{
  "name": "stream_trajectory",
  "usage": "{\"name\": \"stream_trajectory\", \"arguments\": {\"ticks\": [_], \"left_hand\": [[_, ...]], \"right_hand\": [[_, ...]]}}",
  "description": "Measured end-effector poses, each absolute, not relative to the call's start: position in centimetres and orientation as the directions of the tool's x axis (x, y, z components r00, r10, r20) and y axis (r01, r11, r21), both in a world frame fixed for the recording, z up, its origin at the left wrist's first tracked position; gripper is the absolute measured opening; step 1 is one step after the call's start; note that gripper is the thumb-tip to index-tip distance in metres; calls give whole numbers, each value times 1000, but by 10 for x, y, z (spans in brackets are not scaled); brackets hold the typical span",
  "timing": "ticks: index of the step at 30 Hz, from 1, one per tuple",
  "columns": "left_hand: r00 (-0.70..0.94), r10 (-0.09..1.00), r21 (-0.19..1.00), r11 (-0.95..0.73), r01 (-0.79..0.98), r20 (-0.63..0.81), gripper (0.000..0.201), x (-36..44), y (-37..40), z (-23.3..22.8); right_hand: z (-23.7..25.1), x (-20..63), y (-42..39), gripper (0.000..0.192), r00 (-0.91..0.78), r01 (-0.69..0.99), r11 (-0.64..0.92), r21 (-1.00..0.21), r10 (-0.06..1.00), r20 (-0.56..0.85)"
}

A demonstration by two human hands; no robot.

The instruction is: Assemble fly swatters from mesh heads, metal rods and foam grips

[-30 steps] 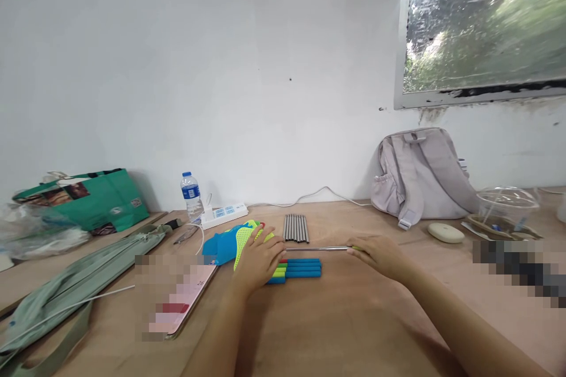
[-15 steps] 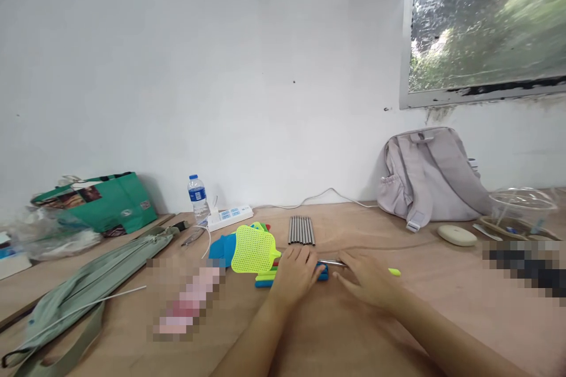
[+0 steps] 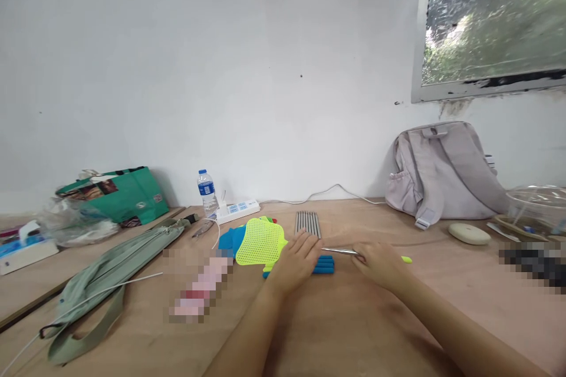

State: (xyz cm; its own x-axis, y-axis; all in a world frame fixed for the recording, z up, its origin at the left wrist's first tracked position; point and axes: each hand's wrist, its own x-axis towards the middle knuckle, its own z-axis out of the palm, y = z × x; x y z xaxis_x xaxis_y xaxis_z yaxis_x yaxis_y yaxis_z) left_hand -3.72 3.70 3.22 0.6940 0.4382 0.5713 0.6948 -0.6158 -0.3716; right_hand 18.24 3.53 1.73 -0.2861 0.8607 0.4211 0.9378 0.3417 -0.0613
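A yellow-green fly swatter with a mesh head (image 3: 260, 241) lies to the left of my hands. My left hand (image 3: 297, 259) is closed over its shaft, fingers curled down. A thin metal rod (image 3: 338, 251) spans the gap between my hands. My right hand (image 3: 378, 265) wraps round that rod, with a yellow-green handle tip (image 3: 407, 260) showing beyond it. Blue swatter heads (image 3: 229, 240) lie under the mesh head. Several blue handles (image 3: 325, 266) sit beneath and beside my left hand, which partly hides them. A row of metal rods (image 3: 308, 222) lies just behind.
Behind stand a water bottle (image 3: 206, 191), a white power strip (image 3: 239, 211) and a grey backpack (image 3: 446, 177). A white oval object (image 3: 469, 234) and a clear plastic container (image 3: 537, 206) are right. A grey-green bag (image 3: 115, 274) and a green bag (image 3: 132, 197) lie left.
My right hand has closed round the rod and moved slightly away from my left, so more of the rod shows between them. The view has shifted a little.
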Motion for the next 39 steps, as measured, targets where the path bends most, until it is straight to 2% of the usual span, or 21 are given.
{"name": "stream_trajectory", "arguments": {"ticks": [3,7,13,17,25,35,39], "left_hand": [[715,346,-401,-643,652,608,36,-33,33,27],[717,354,-443,-599,667,601,40,-23,36,20],[700,384,-463,-546,698,603,26,-30,46,21],[704,355,-483,-535,693,615,19,-40,48,27],[703,352,-533,-471,703,617,12,-66,57,34],[657,322,-536,-392,748,682,15,-111,65,37],[651,298,-536,-385,751,698,16,-121,63,41]], "right_hand": [[14,185,36,22,-215,936,305,-174,889,405],[14,182,33,21,-219,925,322,-202,885,411],[13,181,36,21,-289,938,342,-51,855,431],[14,190,42,21,-375,913,407,27,810,451],[20,216,47,23,-385,923,316,219,741,551],[16,267,58,28,-445,894,207,398,519,729],[17,283,57,31,-482,875,204,440,461,745]]}}
